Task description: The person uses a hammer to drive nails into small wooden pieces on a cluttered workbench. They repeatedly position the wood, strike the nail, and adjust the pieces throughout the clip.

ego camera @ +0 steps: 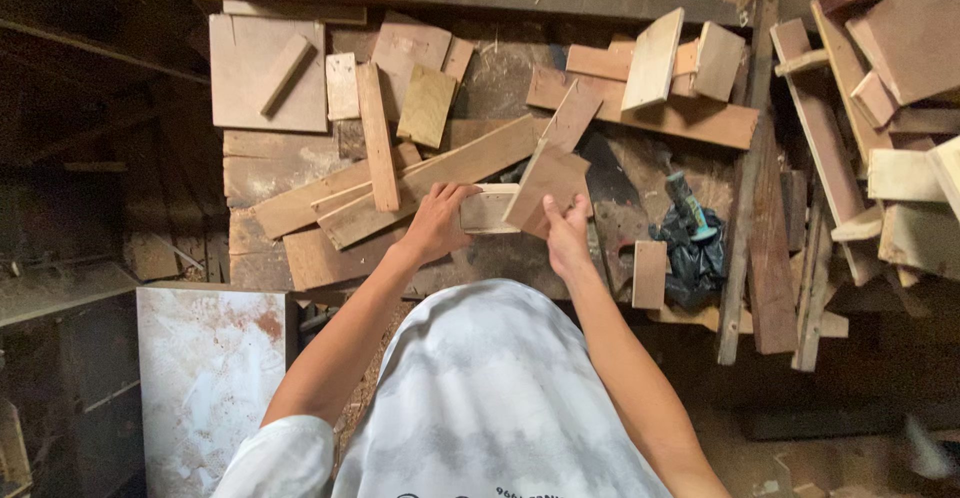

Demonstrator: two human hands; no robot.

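Head view: left hand point(437, 223) has its grip clamped on a pale wood block point(487, 210). Right hand point(567, 236) grips a brown board point(546, 186) on the cluttered bench point(500, 78).

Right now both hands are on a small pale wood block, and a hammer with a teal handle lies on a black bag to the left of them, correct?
Not quite. The head view shows the teal-handled hammer on the black bag to the right of the hands, not the left. The left hand and right hand do hold the small pale wood block.
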